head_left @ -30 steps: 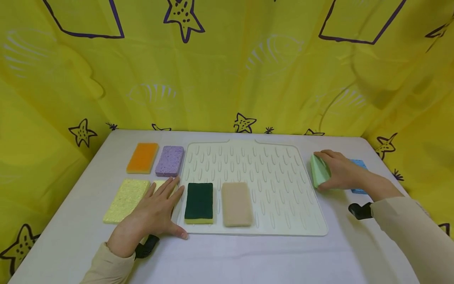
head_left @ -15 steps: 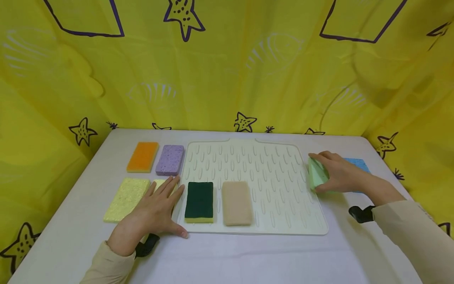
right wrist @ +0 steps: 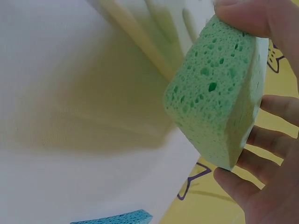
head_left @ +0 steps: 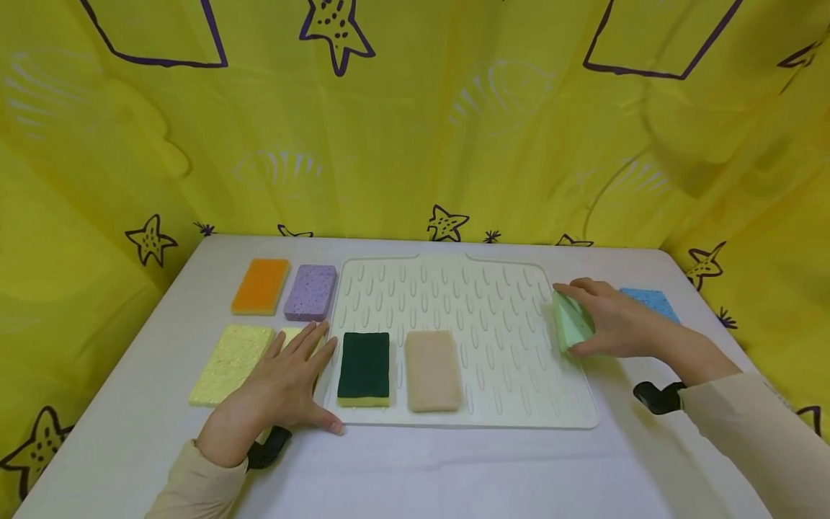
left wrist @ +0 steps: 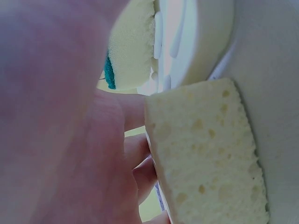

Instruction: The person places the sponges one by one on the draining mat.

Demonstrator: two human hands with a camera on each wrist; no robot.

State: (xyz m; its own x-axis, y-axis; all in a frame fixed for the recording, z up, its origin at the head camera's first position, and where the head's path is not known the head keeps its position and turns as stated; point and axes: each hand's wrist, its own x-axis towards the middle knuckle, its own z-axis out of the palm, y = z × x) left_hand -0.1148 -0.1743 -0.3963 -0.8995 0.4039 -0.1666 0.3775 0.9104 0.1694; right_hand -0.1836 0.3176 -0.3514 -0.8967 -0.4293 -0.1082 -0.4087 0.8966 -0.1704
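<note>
My right hand (head_left: 612, 317) grips a light green sponge (head_left: 572, 321) by its ends, thumb at the near end and fingers at the far one. In the right wrist view the green sponge (right wrist: 210, 88) tilts, its porous side in sight. It overlaps the right edge of the white ridged mat (head_left: 506, 360). My left hand (head_left: 285, 382) lies spread, fingers straight, over a pale cream sponge (left wrist: 205, 154) at the mat's left edge. Most of that sponge is hidden in the head view. A dark green scouring sponge (head_left: 364, 366) and a beige sponge (head_left: 434, 371) lie on the mat.
Left of the mat lie an orange sponge (head_left: 261, 287), a purple sponge (head_left: 310, 293) and a speckled yellow sponge (head_left: 231, 365). A blue sponge (head_left: 650, 303) sits behind my right wrist. A yellow patterned curtain (head_left: 402, 144) hangs behind the white table (head_left: 428, 476).
My right hand has carried the green sponge leftward, from beside the mat to over its right edge. More of the blue sponge's far part shows. My left hand has stayed put.
</note>
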